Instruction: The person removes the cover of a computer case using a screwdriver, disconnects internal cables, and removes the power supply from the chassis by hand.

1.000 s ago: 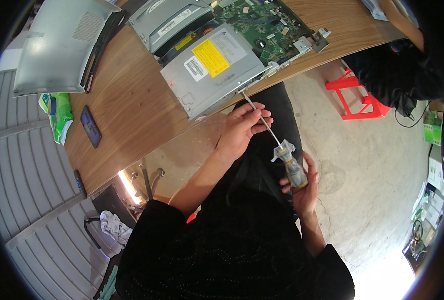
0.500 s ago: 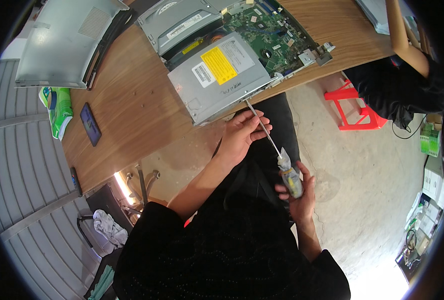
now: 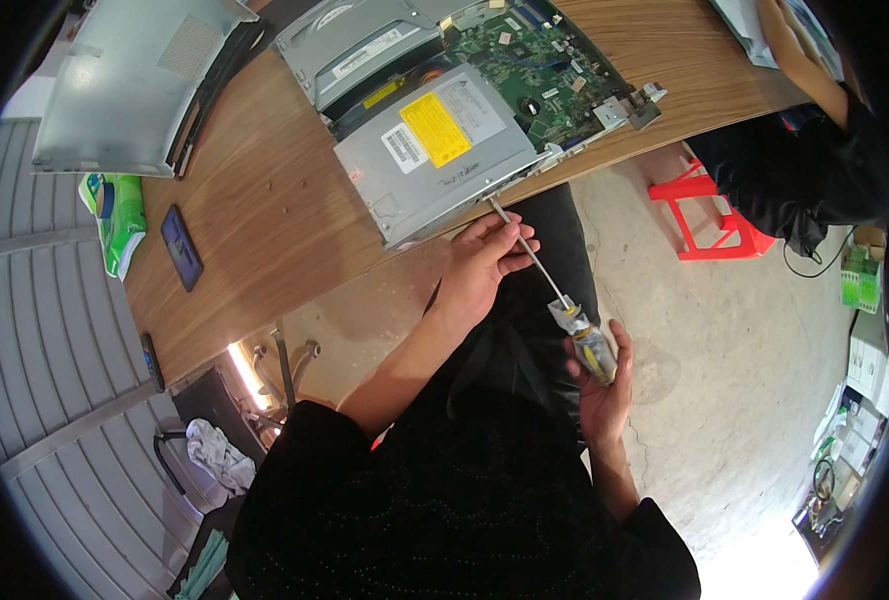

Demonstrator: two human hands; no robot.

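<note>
A long screwdriver [image 3: 536,261] runs from my right hand up to the near side of a metal optical drive [image 3: 430,150]. Its tip meets the drive's front edge. My right hand [image 3: 605,385] grips the handle, which is wrapped in clear plastic. Farther up, my left hand [image 3: 487,262] closes its fingers round the shaft near the tip. The drive carries a yellow label and sits in an opened computer case, beside a green circuit board [image 3: 535,75] and another silver metal bay [image 3: 365,50].
On the wooden table [image 3: 255,250] lie a phone [image 3: 182,249], a green packet [image 3: 120,225], several tiny screws and a metal cover [image 3: 140,85]. A red stool [image 3: 695,205] stands at the right, near another person's arm [image 3: 805,65].
The screwdriver handle has turned within my right hand, whose fingers have shifted. My left hand stays on the shaft. At the upper right, the other person's arm has moved.
</note>
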